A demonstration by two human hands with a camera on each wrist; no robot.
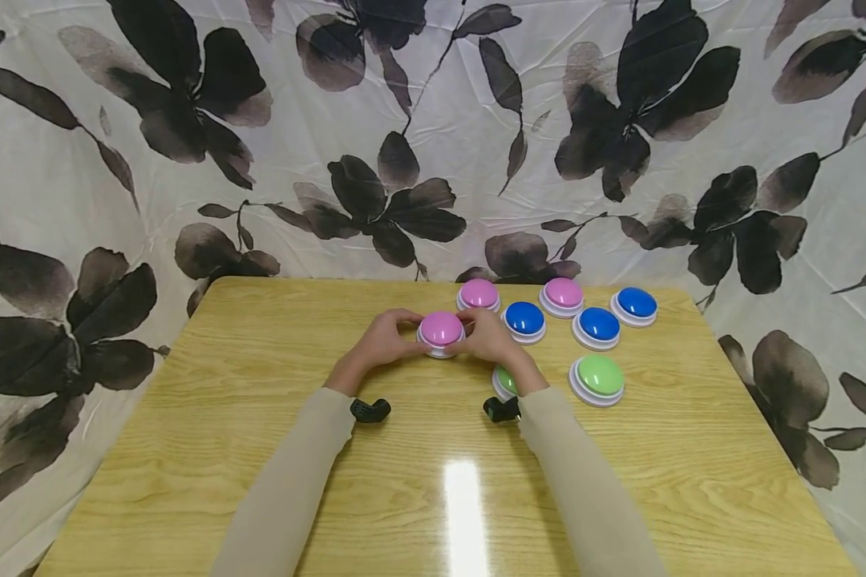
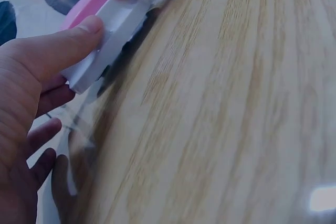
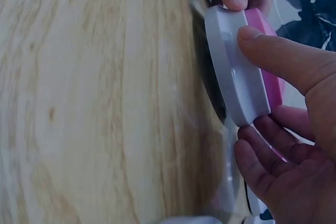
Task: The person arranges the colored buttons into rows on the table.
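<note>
Two tan sleeves are nearest, at 7 and 5 o'clock on the yellow wood worktop. Next come small black gadgets, one by each wrist.

Farther up is the big pink button, right between the hands. The left hand pinches it at 9 o'clock and the right hand pinches it at 3 o'clock. On both hands, the thumb is on the near side and the fingers bend around the far side. I can't tell if it sits on the wood or is held just over it.

It looks light, hard and smooth, so it may be a bit slippery, and a drop might crack it. The white base seems the best place to hold, because the pink top may squish down.

From that button, two green buttons are near 4 o'clock, one partly hidden by the right wrist. Three blue buttons are around 3 o'clock. Two more pink buttons are near 2 o'clock. Last, a flowery cloth hangs at 12 o'clock.
</note>
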